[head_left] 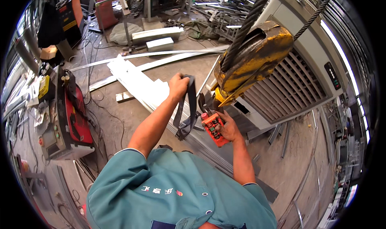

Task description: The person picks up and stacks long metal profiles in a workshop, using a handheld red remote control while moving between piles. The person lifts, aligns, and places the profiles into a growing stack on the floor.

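Note:
My left hand (179,85) is closed round a dark strap (191,98), which hangs down from it in a loop. Its lower end bunches beside the remote. In my right hand (229,127) lies an orange crane remote control (216,129) with a red knob and several dark buttons; my thumb rests on its face. Just beyond that hand hangs a worn yellow and black crane hook block (255,56) on thick wire rope (249,18). The hook (204,102) below it is partly hidden behind the remote and my right hand.
A large air cooler (287,86) with a slatted grille stands at the right, behind the hook block. Long metal profiles (138,82) lie stacked before me. A red and grey machine (76,116) stands at the left among loose cables. Metal scrap (219,8) is piled at the back.

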Tool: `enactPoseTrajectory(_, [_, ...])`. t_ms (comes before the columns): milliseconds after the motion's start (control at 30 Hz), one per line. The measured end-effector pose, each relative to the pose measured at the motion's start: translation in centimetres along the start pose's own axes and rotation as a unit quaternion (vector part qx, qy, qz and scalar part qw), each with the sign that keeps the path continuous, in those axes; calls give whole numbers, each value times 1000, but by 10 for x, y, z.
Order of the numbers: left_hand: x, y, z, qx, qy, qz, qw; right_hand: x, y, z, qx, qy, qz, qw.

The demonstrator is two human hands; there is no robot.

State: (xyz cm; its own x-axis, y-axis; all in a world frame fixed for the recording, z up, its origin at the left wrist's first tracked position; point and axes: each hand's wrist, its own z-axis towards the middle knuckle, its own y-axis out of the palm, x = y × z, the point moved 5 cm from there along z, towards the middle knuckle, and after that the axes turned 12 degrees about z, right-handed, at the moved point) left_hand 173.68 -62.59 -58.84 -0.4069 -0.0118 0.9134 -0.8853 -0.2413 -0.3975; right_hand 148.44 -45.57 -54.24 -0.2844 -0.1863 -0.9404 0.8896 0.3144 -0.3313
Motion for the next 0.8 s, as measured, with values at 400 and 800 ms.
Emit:
enactPoseTrajectory(400, [-92, 5, -80, -249, -44, -45, 966, 30, 35, -60, 228, 46, 18, 972])
enactPoseTrajectory(800, [0, 24, -299, -656, -103, -121, 738, 58, 137, -203, 527, 54, 406, 745])
